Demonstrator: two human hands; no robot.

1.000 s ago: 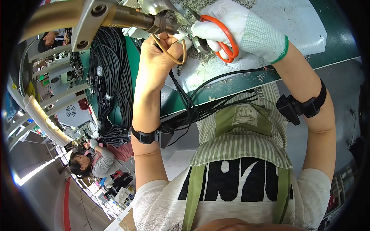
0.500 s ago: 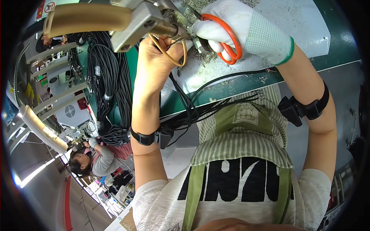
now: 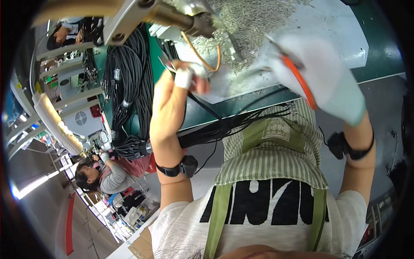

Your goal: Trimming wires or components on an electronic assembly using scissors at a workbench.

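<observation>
My left hand [image 3: 174,88], bare apart from white covers on its fingertips, is closed on a black cable [image 3: 202,105]. Thin stripped wire ends [image 3: 167,64] stick out past its fingers. To the right, my right hand [image 3: 321,71] wears a white knitted glove, blurred by motion. It grips a pair of scissors with orange handles [image 3: 299,82]; their blades are smeared or hidden. Ahead of my left hand stands a metal machine head [image 3: 200,26] with a tan looped tube [image 3: 215,64] beside it. The two hands are apart.
Small silvery clippings [image 3: 258,19] lie heaped on a white sheet [image 3: 332,36] over the green table [image 3: 384,56]. Thick bundles of black cable [image 3: 129,73] hang at the left; more cables [image 3: 237,123] lie along the near edge. A co-worker [image 3: 110,175] sits farther left.
My right hand with the scissors has pulled away from the machine, to the right and nearer me. The left hand has drawn back slightly from the machine head, still holding the cable.
</observation>
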